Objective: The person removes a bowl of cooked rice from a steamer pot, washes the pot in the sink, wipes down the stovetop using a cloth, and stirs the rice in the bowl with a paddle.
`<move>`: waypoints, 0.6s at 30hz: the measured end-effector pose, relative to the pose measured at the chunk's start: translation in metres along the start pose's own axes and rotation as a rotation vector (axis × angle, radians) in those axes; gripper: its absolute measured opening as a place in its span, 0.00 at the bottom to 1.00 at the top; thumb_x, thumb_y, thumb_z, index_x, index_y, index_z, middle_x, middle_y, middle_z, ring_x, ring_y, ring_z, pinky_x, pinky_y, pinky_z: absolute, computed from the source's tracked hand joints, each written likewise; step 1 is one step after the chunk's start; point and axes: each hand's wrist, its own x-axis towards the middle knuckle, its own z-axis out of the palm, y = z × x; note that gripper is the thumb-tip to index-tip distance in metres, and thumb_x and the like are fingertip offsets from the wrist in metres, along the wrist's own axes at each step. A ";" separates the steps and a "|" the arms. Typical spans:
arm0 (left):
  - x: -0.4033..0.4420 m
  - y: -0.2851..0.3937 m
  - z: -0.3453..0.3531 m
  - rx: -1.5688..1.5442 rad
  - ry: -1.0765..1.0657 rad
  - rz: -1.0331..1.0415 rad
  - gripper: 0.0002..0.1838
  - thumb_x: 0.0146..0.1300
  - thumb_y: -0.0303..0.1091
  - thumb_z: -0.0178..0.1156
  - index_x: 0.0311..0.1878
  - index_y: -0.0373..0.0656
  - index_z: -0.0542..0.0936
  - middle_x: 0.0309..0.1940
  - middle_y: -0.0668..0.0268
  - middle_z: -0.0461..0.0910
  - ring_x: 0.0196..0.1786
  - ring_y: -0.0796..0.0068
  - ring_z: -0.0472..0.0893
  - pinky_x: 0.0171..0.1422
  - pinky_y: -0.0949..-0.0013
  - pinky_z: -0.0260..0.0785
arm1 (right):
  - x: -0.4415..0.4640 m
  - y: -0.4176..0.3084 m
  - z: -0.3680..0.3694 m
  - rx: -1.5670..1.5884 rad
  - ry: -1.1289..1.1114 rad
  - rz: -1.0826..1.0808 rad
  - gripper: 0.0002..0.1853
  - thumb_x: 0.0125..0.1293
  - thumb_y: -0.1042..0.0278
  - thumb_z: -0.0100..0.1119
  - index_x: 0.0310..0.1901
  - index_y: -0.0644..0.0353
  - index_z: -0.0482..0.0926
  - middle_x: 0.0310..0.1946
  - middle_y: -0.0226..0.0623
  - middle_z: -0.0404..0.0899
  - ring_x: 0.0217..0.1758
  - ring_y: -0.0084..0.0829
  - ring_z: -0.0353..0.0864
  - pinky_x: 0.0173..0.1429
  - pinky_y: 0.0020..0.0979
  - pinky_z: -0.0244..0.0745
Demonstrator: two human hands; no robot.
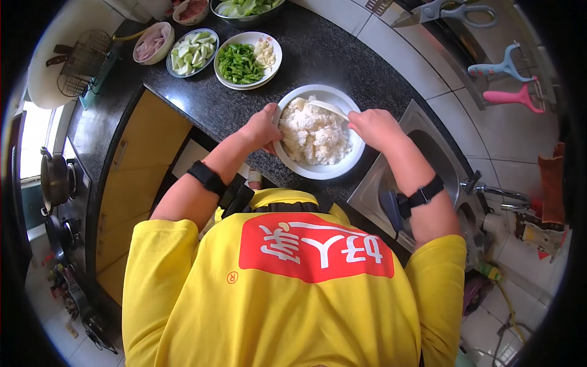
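Black speckled countertop (318, 55). My right hand (374, 127) grips flat white paddle (330, 109), head in clumpy white rice (312, 136); left hand (262, 126) clasps round white bowl (324, 174) on countertop, near steel sink (367, 186). Rice likely soft, sticky; full bowl probably heavy, best held by rim.

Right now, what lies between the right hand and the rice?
A pale paddle: in the head view it runs from the grip of the right hand to the rice.
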 end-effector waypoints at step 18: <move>0.019 0.028 0.004 0.299 0.055 0.091 0.37 0.46 0.21 0.59 0.64 0.49 0.63 0.35 0.54 0.79 0.23 0.66 0.82 0.22 0.69 0.76 | -0.057 -0.065 0.072 -0.376 0.167 0.247 0.09 0.54 0.70 0.53 0.36 0.65 0.73 0.14 0.32 0.77 0.16 0.26 0.79 0.20 0.33 0.72</move>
